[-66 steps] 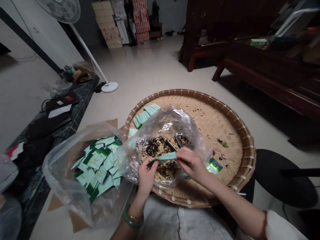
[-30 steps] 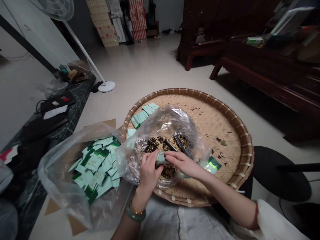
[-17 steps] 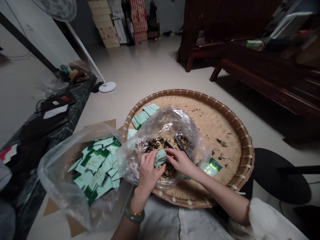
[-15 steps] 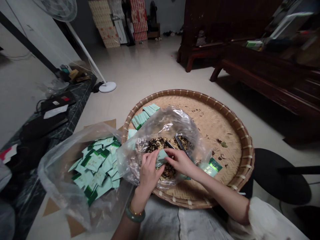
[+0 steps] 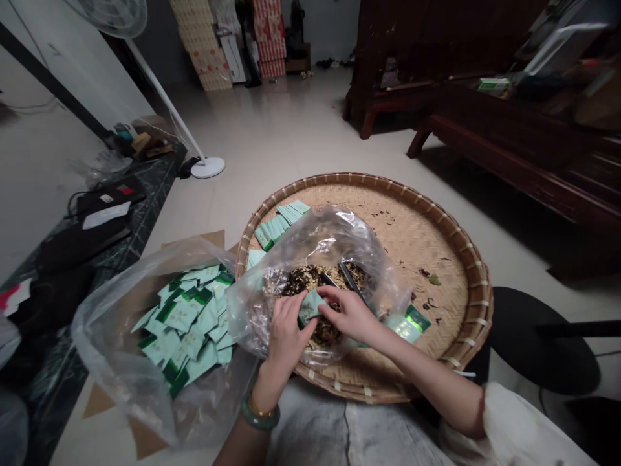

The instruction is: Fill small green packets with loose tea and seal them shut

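A small light-green packet point(image 5: 310, 305) is held between my left hand point(image 5: 287, 330) and my right hand point(image 5: 350, 313), fingers closed on its two sides. Both hands are over an open clear plastic bag point(image 5: 334, 233) of dark and pale dried, tea-like bits point(image 5: 303, 279). Two dark-handled tools point(image 5: 350, 277) stick out of the mix; their ends are hidden. The bag rests on a round woven bamboo tray point(image 5: 422, 223). More green packets point(image 5: 281, 226) lie in rows at the tray's left, and some others point(image 5: 410, 323) lie right of my right wrist.
Left of the tray, a second clear bag point(image 5: 116, 362) holds a heap of filled-looking green packets point(image 5: 189, 317). A white standing fan point(image 5: 208, 167) is farther off. A dark wooden bench point(image 5: 514, 168) stands at the right, near a round black base point(image 5: 543, 343). A marble ledge point(image 5: 150, 207) runs along the left.
The packet between my hands has tipped and shifted slightly left, its upper edge now showing more. My hands stay nearly in place, and the view has moved a little.
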The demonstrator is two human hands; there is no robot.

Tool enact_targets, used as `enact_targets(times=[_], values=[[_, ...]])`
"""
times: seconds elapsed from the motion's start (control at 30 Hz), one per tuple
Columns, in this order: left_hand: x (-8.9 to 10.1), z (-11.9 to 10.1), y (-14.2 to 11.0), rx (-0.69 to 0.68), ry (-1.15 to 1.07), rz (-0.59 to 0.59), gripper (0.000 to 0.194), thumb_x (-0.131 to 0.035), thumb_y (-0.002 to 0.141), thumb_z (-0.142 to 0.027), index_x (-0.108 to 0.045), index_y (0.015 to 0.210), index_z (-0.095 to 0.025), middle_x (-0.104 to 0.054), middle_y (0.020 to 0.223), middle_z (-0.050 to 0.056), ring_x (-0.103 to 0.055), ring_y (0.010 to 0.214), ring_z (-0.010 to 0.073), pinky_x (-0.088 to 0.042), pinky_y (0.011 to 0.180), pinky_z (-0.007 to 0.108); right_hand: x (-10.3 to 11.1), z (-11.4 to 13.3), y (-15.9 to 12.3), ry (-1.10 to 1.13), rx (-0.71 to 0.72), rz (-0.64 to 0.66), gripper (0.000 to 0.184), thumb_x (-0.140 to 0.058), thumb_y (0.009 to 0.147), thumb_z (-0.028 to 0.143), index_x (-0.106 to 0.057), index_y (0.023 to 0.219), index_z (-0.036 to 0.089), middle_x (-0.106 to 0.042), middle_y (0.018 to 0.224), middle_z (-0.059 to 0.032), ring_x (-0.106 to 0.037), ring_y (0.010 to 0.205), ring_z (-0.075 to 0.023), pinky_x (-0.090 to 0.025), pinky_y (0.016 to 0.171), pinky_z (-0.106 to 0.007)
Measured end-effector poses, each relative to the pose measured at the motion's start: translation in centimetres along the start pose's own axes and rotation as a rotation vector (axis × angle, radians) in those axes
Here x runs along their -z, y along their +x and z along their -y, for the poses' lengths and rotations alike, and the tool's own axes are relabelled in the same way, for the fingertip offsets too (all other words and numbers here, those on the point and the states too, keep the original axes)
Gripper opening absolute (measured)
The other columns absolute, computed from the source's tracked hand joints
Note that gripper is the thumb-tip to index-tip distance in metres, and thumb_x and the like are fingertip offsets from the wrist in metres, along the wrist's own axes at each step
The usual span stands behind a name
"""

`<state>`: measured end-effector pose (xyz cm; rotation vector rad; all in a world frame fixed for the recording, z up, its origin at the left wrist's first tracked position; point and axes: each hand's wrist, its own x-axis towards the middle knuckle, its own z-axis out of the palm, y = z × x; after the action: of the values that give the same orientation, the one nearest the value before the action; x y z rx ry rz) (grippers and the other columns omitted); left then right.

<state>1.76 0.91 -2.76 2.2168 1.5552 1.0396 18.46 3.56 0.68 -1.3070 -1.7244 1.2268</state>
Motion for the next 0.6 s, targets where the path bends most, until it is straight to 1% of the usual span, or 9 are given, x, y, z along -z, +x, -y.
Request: enact_targets(times=[0.07,0.1,0.2,0.23,0.3,0.37,0.43,0.53,0.6], values=[[0.1,-0.2,0.1,0.018,-0.01,-0.046,0.041,-0.063,0.076,-0.016,-0.057,0.117,-0.019,-0.066,0.104,0.009,-0.057,0.098,0.025,-0.049,0.086,0.042,0.0,0.8,-0.3,0.038,0.052,-0.032,0.024,-0.055,0.081,0.021,-0.064,0.103,0.018,-0.07,0.093,-0.0049,-0.064,0.082,-0.0177,-0.049,0.075,-0.03],[0.1,-0.2,0.2,0.038,-0.018,-0.061,0.038,-0.063,0.076,-0.016,-0.058,0.114,-0.02,-0.067,0.102,0.008,-0.057,0.096,0.0244,-0.051,0.082,0.04,-0.1,0.9,-0.4,0.077,0.073,-0.082,0.023,-0.052,0.084,0.023,-0.063,0.104,0.019,-0.069,0.097,-0.0056,-0.064,0.088,-0.0183,-0.05,0.079,-0.031],[0.4,-0.2,0.2,0.116,-0.044,-0.084,0.031,-0.063,0.076,-0.017,-0.06,0.106,-0.019,-0.066,0.096,0.007,-0.059,0.089,0.0219,-0.051,0.065,0.031,-0.2,0.1,-0.4,0.096,0.074,-0.231,0.024,-0.041,0.092,0.027,-0.062,0.103,0.02,-0.067,0.102,-0.0068,-0.062,0.097,-0.0185,-0.05,0.086,-0.034],[0.4,-0.2,0.2,0.138,-0.05,-0.092,0.031,-0.063,0.075,-0.017,-0.06,0.105,-0.019,-0.066,0.095,0.007,-0.06,0.086,0.0209,-0.05,0.06,0.028,-0.3,-0.5,-0.4,0.047,0.067,-0.225,0.025,-0.04,0.092,0.025,-0.061,0.103,0.019,-0.067,0.101,-0.0073,-0.062,0.097,-0.019,-0.05,0.087,-0.036],[0.5,-0.1,0.2,0.165,-0.058,-0.116,0.031,-0.064,0.073,-0.017,-0.06,0.104,-0.018,-0.065,0.093,0.007,-0.06,0.082,0.0194,-0.049,0.057,0.026,-0.5,-2.1,-0.2,-0.104,0.091,-0.124,0.025,-0.042,0.089,0.019,-0.06,0.106,0.018,-0.067,0.104,-0.0095,-0.062,0.098,-0.021,-0.049,0.09,-0.041],[0.5,0.0,0.1,0.181,-0.062,-0.136,0.032,-0.064,0.072,-0.016,-0.059,0.104,-0.018,-0.064,0.093,0.007,-0.059,0.078,0.018,-0.05,0.058,0.026,-0.7,-3.5,0.1,-0.254,0.168,-0.072,0.035,-0.042,0.085,0.011,-0.056,0.118,0.015,-0.063,0.115,-0.0144,-0.058,0.109,-0.0239,-0.045,0.097,-0.046],[0.4,0.0,0.0,0.195,-0.076,-0.14,0.033,-0.064,0.071,-0.016,-0.058,0.104,-0.018,-0.064,0.094,0.007,-0.059,0.075,0.0169,-0.051,0.058,0.026,-0.7,-4.3,0.7,-0.364,0.235,-0.076,0.051,-0.041,0.081,0.004,-0.045,0.132,0.013,-0.053,0.13,-0.019,-0.048,0.124,-0.0259,-0.039,0.104,-0.05],[0.4,0.0,-0.1,0.215,-0.115,-0.124,0.033,-0.064,0.072,-0.016,-0.058,0.104,-0.018,-0.063,0.096,0.007,-0.059,0.077,0.017,-0.052,0.06,0.026,-0.3,-3.8,2.8,-0.507,0.275,-0.01,0.074,-0.042,0.071,-0.004,-0.028,0.143,0.009,-0.039,0.142,-0.0227,-0.034,0.134,-0.0271,-0.035,0.107,-0.049],[0.5,0.0,-0.2,0.235,-0.149,-0.115,0.033,-0.063,0.072,-0.016,-0.058,0.104,-0.018,-0.062,0.097,0.008,-0.06,0.081,0.0176,-0.053,0.061,0.026,-0.1,-2.7,4.7,-0.636,0.275,0.087,0.078,-0.043,0.065,-0.008,-0.029,0.141,0.004,-0.039,0.14,-0.0258,-0.036,0.133,-0.0292,-0.035,0.107,-0.046]])
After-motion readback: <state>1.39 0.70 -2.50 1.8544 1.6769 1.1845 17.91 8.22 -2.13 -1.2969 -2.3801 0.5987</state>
